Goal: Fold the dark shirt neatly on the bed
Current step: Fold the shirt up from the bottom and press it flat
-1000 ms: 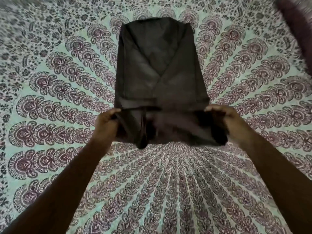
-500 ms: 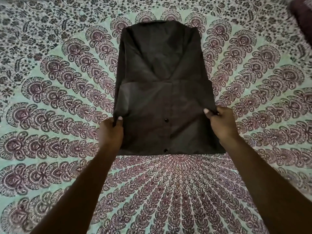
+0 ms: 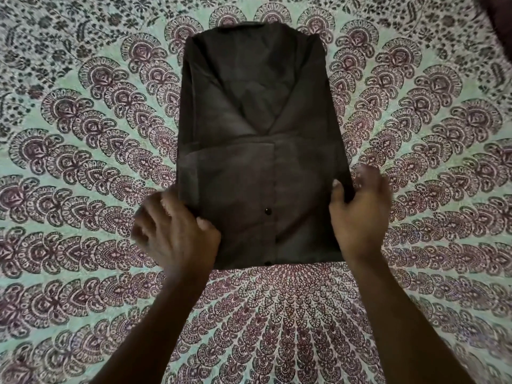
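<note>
Dark shirt (image 3: 260, 151) flat on bed (image 3: 83, 162), lower part folded up; left hand (image 3: 177, 234) blurred, fingers spread at edge; right hand (image 3: 360, 212) pinching right edge.

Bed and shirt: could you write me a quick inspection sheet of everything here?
Surface: bedsheet, mint green with maroon paisley print, covers the view.
Job's things: shirt lies flat, sleeves folded in, bottom part folded up, buttons showing.
Clutter: nothing seen.
Hands: left hand blurred at the shirt's left edge, thumb on the cloth; right hand pinches the right edge.
Cables: nothing seen.
Surroundings: dark shape at the top right corner, cannot tell what.
</note>
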Demonstrator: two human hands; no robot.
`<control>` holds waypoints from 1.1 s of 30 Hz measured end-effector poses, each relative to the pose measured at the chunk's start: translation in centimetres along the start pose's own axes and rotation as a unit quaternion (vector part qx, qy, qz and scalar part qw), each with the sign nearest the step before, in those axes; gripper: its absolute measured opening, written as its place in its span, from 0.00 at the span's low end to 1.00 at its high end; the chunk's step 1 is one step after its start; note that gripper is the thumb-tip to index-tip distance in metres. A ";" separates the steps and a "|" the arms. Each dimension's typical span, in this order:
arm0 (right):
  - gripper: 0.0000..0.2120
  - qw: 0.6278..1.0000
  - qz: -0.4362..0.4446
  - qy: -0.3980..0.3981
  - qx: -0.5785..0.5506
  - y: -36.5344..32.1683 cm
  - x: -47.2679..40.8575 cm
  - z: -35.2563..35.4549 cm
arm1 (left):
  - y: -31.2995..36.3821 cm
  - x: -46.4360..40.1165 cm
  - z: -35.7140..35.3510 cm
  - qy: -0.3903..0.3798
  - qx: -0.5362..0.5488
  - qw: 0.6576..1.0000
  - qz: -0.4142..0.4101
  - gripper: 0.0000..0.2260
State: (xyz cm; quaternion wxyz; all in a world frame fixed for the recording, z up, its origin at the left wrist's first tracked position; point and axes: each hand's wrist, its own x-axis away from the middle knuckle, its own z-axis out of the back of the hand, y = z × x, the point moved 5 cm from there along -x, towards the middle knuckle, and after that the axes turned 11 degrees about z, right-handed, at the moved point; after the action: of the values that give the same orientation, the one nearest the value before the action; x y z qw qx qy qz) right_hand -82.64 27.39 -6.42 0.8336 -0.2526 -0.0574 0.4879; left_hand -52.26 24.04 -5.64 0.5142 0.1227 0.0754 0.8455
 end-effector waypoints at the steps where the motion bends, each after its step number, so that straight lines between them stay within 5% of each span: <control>1: 0.18 0.997 0.060 0.040 0.020 -1.4 0.1 0.4 | 1.3 0.1 0.0 0.023 0.000 0.996 -0.088 0.31; 4: 0.22 0.980 0.199 -0.005 -0.021 -6.0 0.9 -1.8 | 4.5 0.1 -1.7 -0.012 -0.042 0.960 -0.275 0.34; 9: 0.28 0.935 0.266 -0.216 0.087 -6.5 2.7 -8.4 | 2.3 -1.5 -6.3 -0.071 -0.109 0.966 -0.221 0.40; 16: 0.36 0.934 0.226 -0.200 0.189 1.5 -1.4 -6.4 | 1.5 -2.1 -7.5 -0.083 -0.125 0.965 -0.217 0.42; 21: 0.37 0.941 0.197 -0.229 0.156 2.4 -1.4 -3.9 | 1.9 -2.1 -6.5 -0.092 -0.138 0.955 -0.244 0.41; 24: 0.38 0.924 0.284 -0.225 0.125 1.4 1.8 -1.4 | 1.8 -1.1 -4.7 -0.058 -0.164 0.924 -0.340 0.37; 27: 0.38 0.868 0.401 -0.275 0.103 1.9 6.6 -0.7 | -0.3 1.4 -3.1 -0.047 -0.134 0.891 -0.430 0.34; 29: 0.36 0.850 0.419 -0.304 0.101 3.5 8.7 -0.9 | -2.8 3.2 -3.1 -0.090 -0.146 0.878 -0.446 0.31; 33: 0.25 0.871 0.415 -0.255 0.062 5.5 9.0 -0.3 | -6.2 4.8 -3.1 -0.146 -0.184 0.880 -0.413 0.26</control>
State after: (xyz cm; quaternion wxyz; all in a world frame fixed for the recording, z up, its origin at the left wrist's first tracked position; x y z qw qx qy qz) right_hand -82.21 37.01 -10.63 0.5245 -0.0682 -0.1272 0.8391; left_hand -49.97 31.16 -9.52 0.8351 0.1055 -0.1136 0.5279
